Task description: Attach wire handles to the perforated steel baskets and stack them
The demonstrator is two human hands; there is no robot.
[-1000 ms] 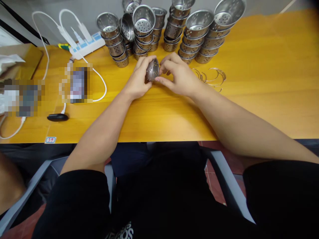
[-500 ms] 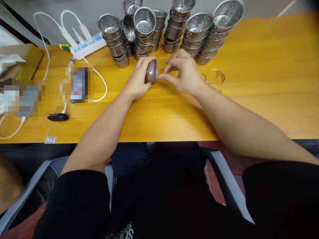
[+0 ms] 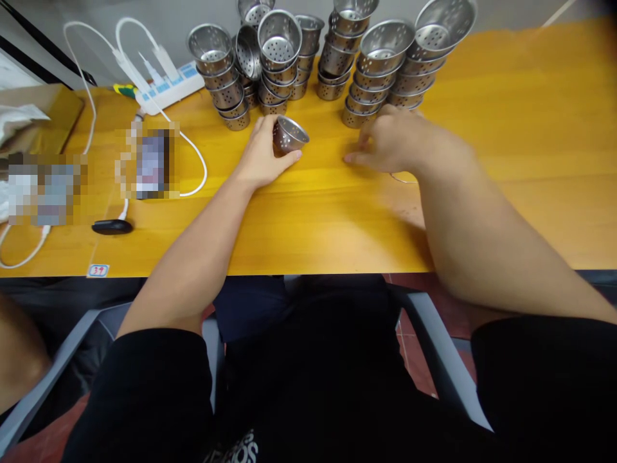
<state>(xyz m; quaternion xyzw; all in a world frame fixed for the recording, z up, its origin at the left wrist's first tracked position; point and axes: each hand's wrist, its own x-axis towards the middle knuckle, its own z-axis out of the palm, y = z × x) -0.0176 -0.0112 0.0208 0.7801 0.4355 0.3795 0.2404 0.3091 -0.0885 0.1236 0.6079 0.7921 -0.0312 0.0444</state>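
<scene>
My left hand (image 3: 264,153) is closed on a small perforated metal cup (image 3: 290,135), tilted with its mouth up and to the right; the thumb lies along its lower side and the fingers are behind it. To the right, my right hand (image 3: 388,140) hovers over the table, in front of the stacked cups. It is smeared by motion with its fingers bent, so whether it pinches anything does not show. Part of a thin curved wire (image 3: 403,180) peeks out beneath it on the wood.
Stacks of perforated metal cups (image 3: 224,80) line the back of the yellow wooden table (image 3: 299,225). At left are a white power strip (image 3: 171,90) with cables, a phone (image 3: 153,164), a black oval object (image 3: 112,227) and a number label (image 3: 98,271).
My right hand has moved right, away from the cup, and now covers most of the wires. The cup in my left hand has turned so its mouth faces more upward.
</scene>
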